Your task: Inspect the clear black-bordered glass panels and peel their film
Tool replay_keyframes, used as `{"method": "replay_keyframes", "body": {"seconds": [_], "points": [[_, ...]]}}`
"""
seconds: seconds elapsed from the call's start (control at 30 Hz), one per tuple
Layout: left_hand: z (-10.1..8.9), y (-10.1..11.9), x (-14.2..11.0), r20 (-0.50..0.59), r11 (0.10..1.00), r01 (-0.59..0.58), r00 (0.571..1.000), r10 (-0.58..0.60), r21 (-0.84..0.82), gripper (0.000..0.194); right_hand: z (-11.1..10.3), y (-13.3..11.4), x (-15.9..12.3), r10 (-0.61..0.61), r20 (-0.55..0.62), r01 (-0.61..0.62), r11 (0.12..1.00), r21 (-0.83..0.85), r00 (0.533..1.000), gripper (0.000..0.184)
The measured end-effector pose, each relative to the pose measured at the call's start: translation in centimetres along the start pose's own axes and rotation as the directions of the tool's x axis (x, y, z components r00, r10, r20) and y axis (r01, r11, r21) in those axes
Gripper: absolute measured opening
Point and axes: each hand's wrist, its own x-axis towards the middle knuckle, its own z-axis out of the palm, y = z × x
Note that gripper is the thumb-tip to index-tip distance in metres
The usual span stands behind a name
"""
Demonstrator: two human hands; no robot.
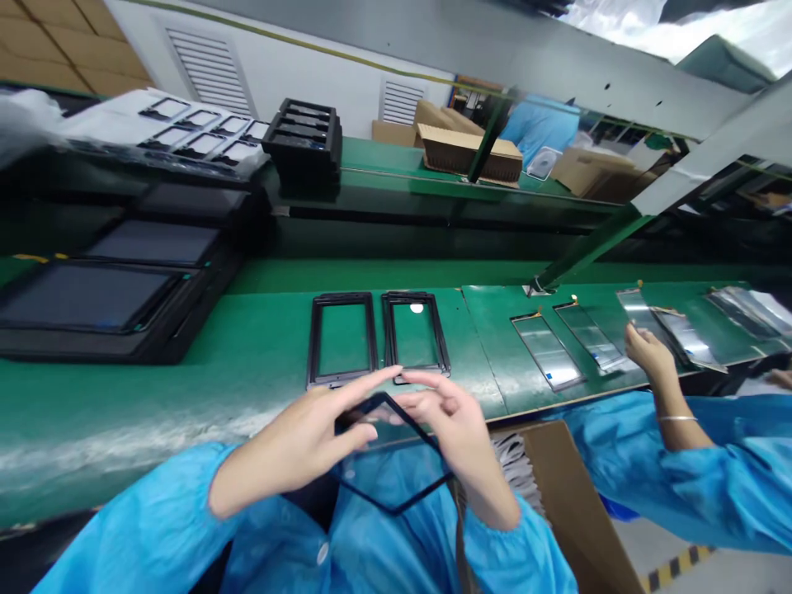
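Observation:
A clear panel with a black border [396, 466] is held tilted in front of my body, just off the bench's near edge. My left hand [303, 433] grips its left upper side, the thumb lying over the panel's face. On the opposite side, my right hand [454, 421] holds the border, its fingers curling over the upper edge. Beyond my fingertips, two stacks of black rectangular frames lie on the green bench: a left stack [314, 342] and a right stack [440, 342]. A white round spot shows inside the right one.
Black trays with dark screens [92, 297] stand at left. On the shelf are a black tray stack [303, 148] and cardboard boxes [470, 148]. At right, a co-worker's hand [649, 355] handles a thin panel near other panels [548, 351]. An open carton [569, 495] stands below.

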Motion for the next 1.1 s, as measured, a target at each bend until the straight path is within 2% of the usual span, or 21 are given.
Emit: {"method": "replay_keyframes", "body": {"seconds": [0.07, 0.1, 0.2, 0.3, 0.4, 0.57, 0.7, 0.77, 0.8, 0.87, 0.9, 0.97, 1.0, 1.07, 1.1], "points": [[-0.3, -0.1, -0.3, -0.088, 0.972, 0.117, 0.987, -0.137, -0.205, 0.056, -1.9, 0.1, -0.4, 0.061, -0.029, -0.062, 0.997, -0.045, 0.998, 0.047], [-0.4, -0.2, -0.5, -0.156, 0.939, 0.153, 0.965, -0.209, -0.308, 0.051, -2.8, 0.4, -0.6, 0.081, -0.062, -0.085, 0.994, -0.062, 0.995, 0.048], [0.0, -0.5, -1.1, -0.299, 0.854, 0.164, 0.89, -0.344, -0.493, 0.049, -4.8, 1.4, -0.9, 0.09, -0.204, -0.094, 0.996, -0.011, 0.975, 0.051], [0.8, -1.2, -1.4, -0.344, 0.835, 0.125, 0.871, -0.351, -0.535, 0.052, -4.6, 2.2, -0.9, 0.052, -0.317, -0.043, 0.998, 0.035, 0.947, 0.053], [1.4, -2.0, -1.6, -0.361, 0.832, 0.091, 0.871, -0.333, -0.548, 0.055, -3.5, 2.1, -0.8, -0.03, -0.376, 0.029, 1.0, -0.01, 0.926, 0.051], [1.9, -2.5, -1.9, -0.387, 0.832, 0.075, 0.859, -0.334, -0.55, 0.056, -2.7, 1.7, -1.0, -0.173, -0.416, 0.13, 0.983, -0.131, 0.893, 0.051], [1.9, -3.0, -1.9, -0.411, 0.855, 0.076, 0.852, -0.323, -0.514, 0.055, -2.8, 2.0, -1.4, -0.169, -0.408, 0.156, 0.986, -0.064, 0.897, 0.043], [1.6, -3.2, -1.7, -0.438, 0.909, 0.058, 0.863, -0.253, -0.412, 0.05, -2.7, 1.9, -1.7, -0.168, -0.385, 0.161, 0.986, -0.053, 0.907, 0.035], [1.4, -3.1, -1.5, -0.477, 0.953, 0.036, 0.86, -0.183, -0.302, 0.049, -2.6, 1.8, -1.8, -0.18, -0.376, 0.165, 0.984, -0.071, 0.909, 0.033], [1.0, -2.8, -1.0, -0.554, 0.999, -0.011, 0.832, 0.032, 0.042, 0.055, -2.1, 1.5, -2.2, -0.227, -0.368, 0.189, 0.972, -0.139, 0.901, 0.026], [0.7, -2.5, -0.6, -0.543, 0.972, -0.036, 0.824, 0.161, 0.234, 0.058, -1.8, 1.4, -2.3, -0.25, -0.362, 0.198, 0.965, -0.174, 0.898, 0.022], [0.4, -1.8, 0.3, -0.391, 0.847, -0.142, 0.84, 0.376, 0.512, 0.053, -1.1, 1.2, -2.6, -0.278, -0.335, 0.208, 0.951, -0.228, 0.9, 0.018], [0.3, -1.5, 0.7, -0.282, 0.794, -0.22, 0.854, 0.437, 0.567, 0.042, -0.8, 1.2, -2.7, -0.285, -0.321, 0.211, 0.946, -0.247, 0.903, 0.016], [0.3, -1.1, 1.4, -0.135, 0.743, -0.348, 0.853, 0.503, 0.572, 0.024, -0.5, 1.3, -3.0, -0.285, -0.298, 0.208, 0.942, -0.265, 0.911, 0.015], [0.4, -1.0, 1.6, -0.117, 0.74, -0.375, 0.848, 0.518, 0.558, 0.021, -0.4, 1.4, -3.1, -0.281, -0.293, 0.204, 0.942, -0.267, 0.914, 0.015]]}}
